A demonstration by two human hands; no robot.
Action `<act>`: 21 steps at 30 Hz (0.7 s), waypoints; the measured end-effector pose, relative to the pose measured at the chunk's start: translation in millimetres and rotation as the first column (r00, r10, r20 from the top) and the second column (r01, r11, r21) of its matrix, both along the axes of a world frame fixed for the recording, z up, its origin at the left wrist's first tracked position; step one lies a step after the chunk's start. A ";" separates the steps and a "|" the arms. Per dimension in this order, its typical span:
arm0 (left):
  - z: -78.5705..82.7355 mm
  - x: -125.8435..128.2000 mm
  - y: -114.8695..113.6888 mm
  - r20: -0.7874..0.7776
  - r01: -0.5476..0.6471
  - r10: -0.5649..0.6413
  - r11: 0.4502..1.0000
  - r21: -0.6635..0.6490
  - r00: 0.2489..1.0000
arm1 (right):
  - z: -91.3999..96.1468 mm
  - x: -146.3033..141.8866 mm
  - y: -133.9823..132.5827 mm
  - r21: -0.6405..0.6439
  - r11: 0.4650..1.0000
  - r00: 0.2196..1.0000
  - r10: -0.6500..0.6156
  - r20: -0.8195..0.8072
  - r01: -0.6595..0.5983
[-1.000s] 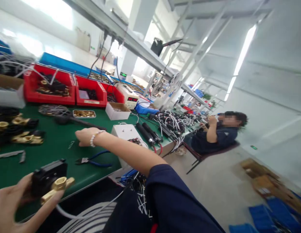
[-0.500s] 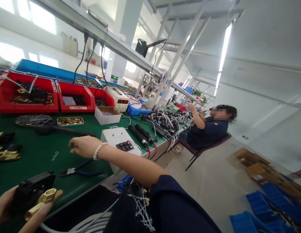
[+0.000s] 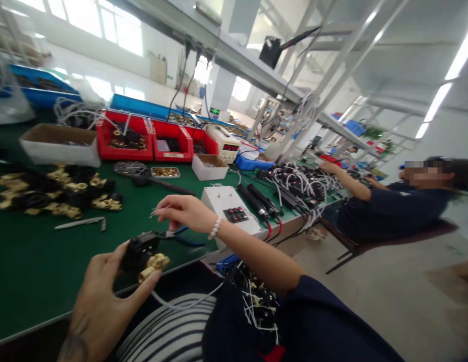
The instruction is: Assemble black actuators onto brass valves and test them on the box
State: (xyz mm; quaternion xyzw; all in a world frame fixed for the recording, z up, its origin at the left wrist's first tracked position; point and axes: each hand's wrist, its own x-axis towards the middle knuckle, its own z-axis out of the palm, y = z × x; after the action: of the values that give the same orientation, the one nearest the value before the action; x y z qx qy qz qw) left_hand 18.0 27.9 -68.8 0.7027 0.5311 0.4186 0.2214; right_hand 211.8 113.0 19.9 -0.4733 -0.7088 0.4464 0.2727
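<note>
My left hand (image 3: pixel 105 294) grips a black valve body with a brass fitting (image 3: pixel 153 265), thumb under the brass and fingers behind the black housing. A white cable (image 3: pixel 181 305) seems to run from it over my lap. Just above and to the right, my right hand (image 3: pixel 186 211) pinches a small bent-wire clip (image 3: pixel 152 213) between thumb and fingertips, off the table. Blue-handled pliers (image 3: pixel 190 242) lie beneath that hand, partly hidden by the valve body and hand. A grey knife-like tool (image 3: pixel 79 223) rests on the green mat left of the hands.
Brass-and-black valve parts (image 3: pixel 56 191) are heaped at left. Behind stand red bins (image 3: pixel 124 151), a white box (image 3: pixel 209 168) of small pieces and a tray of brass parts (image 3: pixel 165 172). A switch box (image 3: pixel 234 208) sits at right. A co-worker (image 3: pixel 400 201) sits farther along the bench.
My right hand has picked the wire clip up from the mat. My left hand has raised the valve body closer to it. The view has swung left, bringing the valve heap into sight.
</note>
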 end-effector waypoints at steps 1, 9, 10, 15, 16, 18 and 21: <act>1.1 -0.3 -2.0 -0.003 0.010 -0.010 1.000 -0.009 1.000 | 3.7 1.2 -8.7 -0.044 0.999 0.994 0.024 -0.109 -0.029; 33.0 8.8 -17.2 0.041 0.057 -0.059 0.996 0.068 0.997 | 23.7 10.3 -60.8 -0.097 0.995 0.960 0.009 -0.281 -0.037; 37.0 8.3 -19.3 0.042 0.058 -0.062 0.995 0.075 0.997 | 25.9 10.3 -64.9 -0.090 0.995 0.961 0.010 -0.278 -0.037; 50.9 6.5 -26.5 0.042 0.062 -0.067 0.991 0.121 0.997 | 36.7 9.7 -77.5 -0.024 0.999 0.980 0.021 -0.195 -0.026; 52.6 6.5 -27.2 0.042 0.061 -0.067 0.989 0.132 0.997 | 38.5 9.3 -79.0 0.002 1.000 0.984 0.028 -0.177 -0.028; 55.1 6.6 -28.1 0.043 0.065 -0.072 0.986 0.151 0.996 | 42.0 7.8 -81.7 0.069 0.997 0.990 0.050 -0.133 -0.041; 57.8 6.8 -29.5 0.045 0.067 -0.076 0.982 0.176 0.996 | 46.4 4.2 -86.0 0.138 0.990 0.993 0.047 -0.110 -0.031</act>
State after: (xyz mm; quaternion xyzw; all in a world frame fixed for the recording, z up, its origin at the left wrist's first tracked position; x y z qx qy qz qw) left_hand 24.7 -1.6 -11.0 0.7270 0.4610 0.4730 0.1875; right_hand 215.9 27.0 66.3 -0.4138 -0.7301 0.4283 0.3350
